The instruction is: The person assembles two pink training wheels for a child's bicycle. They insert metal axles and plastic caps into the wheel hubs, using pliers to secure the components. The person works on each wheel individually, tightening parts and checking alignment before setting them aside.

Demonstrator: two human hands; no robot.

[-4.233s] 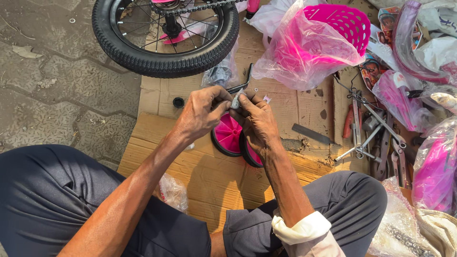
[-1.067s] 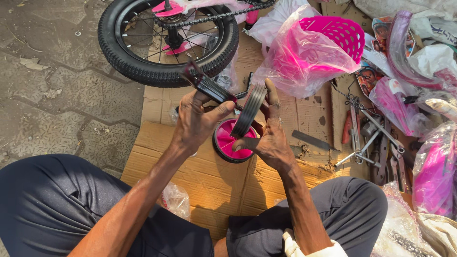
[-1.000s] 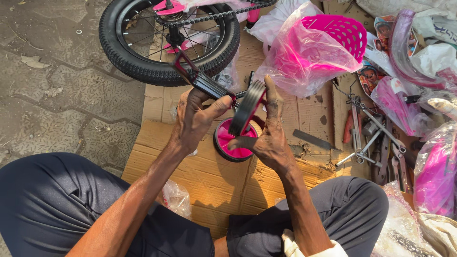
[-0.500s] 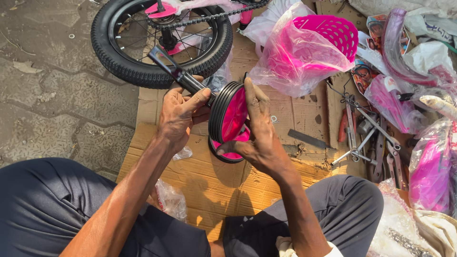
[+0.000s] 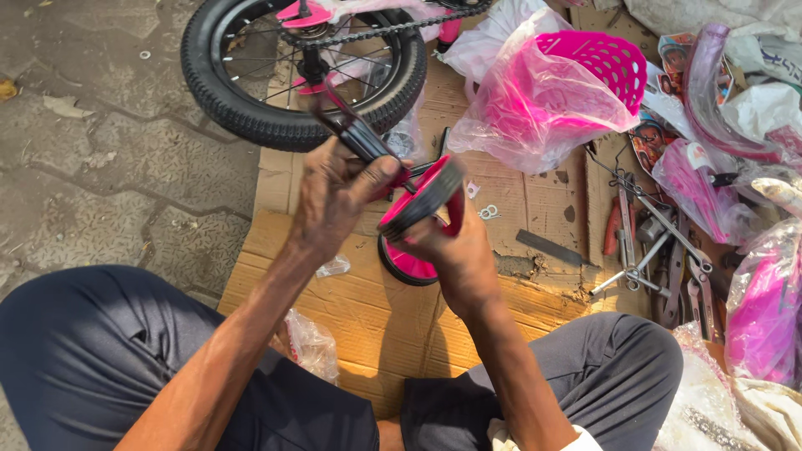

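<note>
My left hand (image 5: 330,196) grips a dark metal bracket arm (image 5: 355,134) that sticks up and to the left. My right hand (image 5: 455,250) holds a small pink training wheel with a black tyre (image 5: 422,200), tilted and joined to that bracket. Both hands are raised above the cardboard (image 5: 351,292). A second pink training wheel (image 5: 405,260) lies flat on the cardboard just below my hands, partly hidden by them.
A bicycle rear wheel with a black tyre and chain (image 5: 251,117) lies ahead. A pink basket in a plastic bag (image 5: 568,83) sits at the upper right. Wrenches and pliers (image 5: 660,259) lie at the right among wrapped pink parts (image 5: 764,317). Paved ground (image 5: 92,167) is at the left.
Both hands have lifted the bracket and training wheel off the cardboard and turned the wheel from edge-on to tilted flat; the second wheel stays on the cardboard.
</note>
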